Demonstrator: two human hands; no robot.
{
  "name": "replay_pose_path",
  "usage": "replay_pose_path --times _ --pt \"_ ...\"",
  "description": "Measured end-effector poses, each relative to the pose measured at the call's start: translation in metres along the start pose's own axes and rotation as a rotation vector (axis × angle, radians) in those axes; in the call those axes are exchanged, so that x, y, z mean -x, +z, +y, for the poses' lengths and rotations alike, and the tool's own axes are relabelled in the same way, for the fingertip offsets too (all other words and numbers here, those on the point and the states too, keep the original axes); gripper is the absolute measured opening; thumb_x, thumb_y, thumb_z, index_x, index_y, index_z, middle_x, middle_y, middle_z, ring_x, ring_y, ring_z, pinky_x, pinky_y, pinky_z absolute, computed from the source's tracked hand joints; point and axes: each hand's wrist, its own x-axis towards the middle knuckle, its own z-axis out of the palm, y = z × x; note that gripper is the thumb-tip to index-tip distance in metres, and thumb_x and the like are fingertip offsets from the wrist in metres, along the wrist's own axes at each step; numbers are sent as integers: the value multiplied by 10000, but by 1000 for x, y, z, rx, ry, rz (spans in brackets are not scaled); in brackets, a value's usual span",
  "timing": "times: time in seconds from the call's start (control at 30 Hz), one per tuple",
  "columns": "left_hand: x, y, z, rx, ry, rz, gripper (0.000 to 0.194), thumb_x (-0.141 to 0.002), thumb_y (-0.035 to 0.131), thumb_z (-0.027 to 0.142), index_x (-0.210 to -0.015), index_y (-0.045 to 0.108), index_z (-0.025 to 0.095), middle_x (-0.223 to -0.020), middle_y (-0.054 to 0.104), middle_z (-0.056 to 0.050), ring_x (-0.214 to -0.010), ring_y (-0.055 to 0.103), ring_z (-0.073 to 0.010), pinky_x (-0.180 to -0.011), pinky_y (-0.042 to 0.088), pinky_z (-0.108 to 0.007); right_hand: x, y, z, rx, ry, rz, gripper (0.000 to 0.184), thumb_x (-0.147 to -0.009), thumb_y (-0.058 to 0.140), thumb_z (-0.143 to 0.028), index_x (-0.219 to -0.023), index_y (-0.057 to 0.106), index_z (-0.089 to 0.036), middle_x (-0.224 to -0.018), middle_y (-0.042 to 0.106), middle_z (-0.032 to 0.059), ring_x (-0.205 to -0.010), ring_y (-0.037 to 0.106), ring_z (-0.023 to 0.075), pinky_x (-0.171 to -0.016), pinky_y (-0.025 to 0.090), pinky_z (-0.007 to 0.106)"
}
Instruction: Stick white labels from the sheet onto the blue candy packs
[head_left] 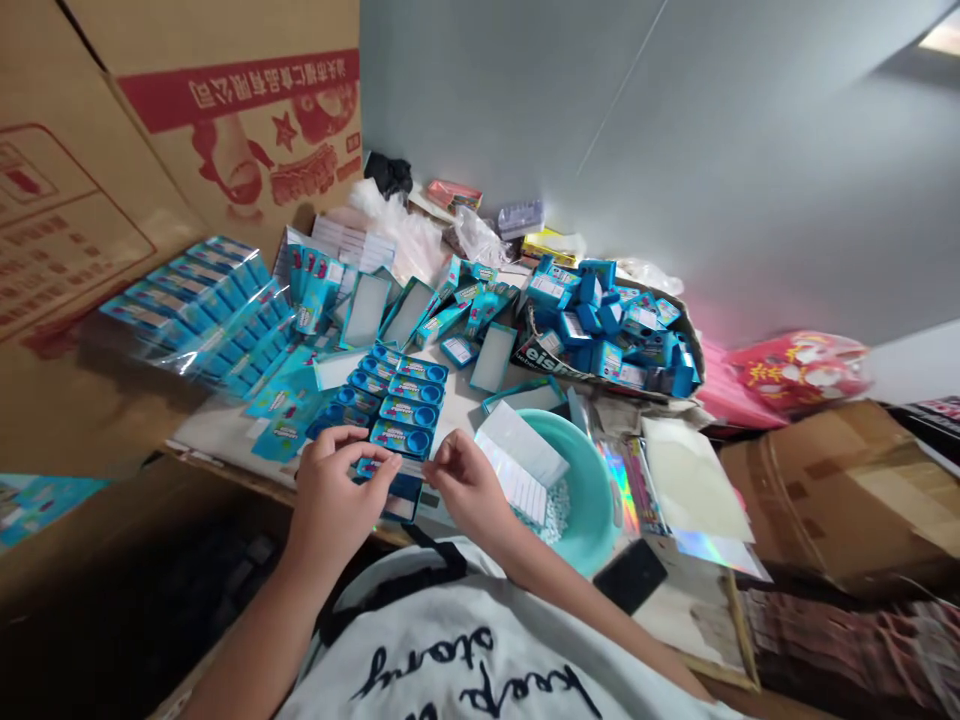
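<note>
My left hand (335, 487) curls its fingers round a small blue box (396, 492) at the near edge of the table. My right hand (466, 482) is pinched closed just to the right of that box; what it pinches is too small to make out. Behind my hands lie rows of filled blue boxes (397, 395). To the right sits a teal bowl (592, 490) with small white pieces and a stack of white cards (521, 455) leaning in it.
A heap of blue boxes (615, 325) lies in a tray at the back right. Wrapped packs of blue boxes (202, 310) lie at the left, under large cardboard cartons (150, 130). A black phone (631, 575) and holographic sheets (697, 500) lie at the right.
</note>
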Motion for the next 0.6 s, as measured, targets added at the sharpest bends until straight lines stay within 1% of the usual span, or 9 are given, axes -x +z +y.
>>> replay_pose_path --times 0.07,0.13,0.23,0.3,0.33,0.4,0.47,0.53,0.6 --pt "-1 4 -2 27 -32 -47 189 -799 686 408 -738 744 239 -1138 597 -84 -1127 590 -297 -1032 436 -463 1 -4 2 52 1 4 197 -776 593 -222 -743 400 -244 -669 430 -65 -627 408 125 -593 349 264" --pt "0 6 -4 68 -68 -96 183 -799 679 399 -741 740 236 -1165 589 -82 -1144 592 -291 -1037 448 -446 0 -6 6 44 7 -21 233 -781 615 -238 -720 390 -242 -667 420 -66 -619 384 119 -586 340 261" --pt "2 8 -9 124 -135 -141 202 -792 677 413 -731 731 227 -1175 586 -82 -1160 597 -290 -1035 468 -412 -5 -6 20 -170 89 -109 363 -766 700 -352 -707 358 -243 -642 437 -80 -578 418 105 -581 370 258" --pt "2 8 -14 154 -164 -143 210 -790 686 429 -753 713 223 -1177 599 -77 -1186 595 -298 -1037 472 -409 -9 -5 35 -290 166 -139 476 -709 775 -455 -706 347 -246 -613 452 -93 -532 445 99 -547 379 251" --pt "1 7 -17 199 -190 -140 213 -786 701 435 -803 692 223 -1156 614 -70 -1169 611 -296 -1013 491 -409 -10 -5 43 -299 204 -139 519 -675 804 -492 -702 348 -246 -592 453 -98 -506 445 97 -519 369 244" --pt "-1 6 -24 373 -274 -143 301 -758 755 431 -932 613 229 -1074 650 -47 -1086 661 -272 -934 537 -391 -10 -9 60 -226 274 -120 567 -628 839 -533 -685 354 -247 -536 436 -107 -457 412 90 -461 321 229" --pt "-3 5 -32 589 -372 -173 435 -724 810 404 -1023 541 237 -1016 680 -27 -1021 691 -243 -885 559 -364 -5 -20 72 -100 299 -93 562 -645 826 -558 -673 359 -247 -497 418 -106 -440 397 94 -442 302 228" --pt "-3 2 -39 751 -467 -197 467 -743 808 397 -1090 542 233 -1056 707 -43 -1062 687 -239 -920 554 -377 3 -42 79 67 203 -15 481 -740 751 -556 -682 391 -242 -534 470 -76 -497 468 123 -494 374 252" --pt "-2 -1 -46 878 -563 -106 425 -791 763 406 -1120 565 225 -1108 719 -62 -1104 679 -246 -969 542 -416 10 -73 85 332 34 107 313 -831 669 -480 -768 499 -226 -739 616 4 -720 606 189 -687 491 323"
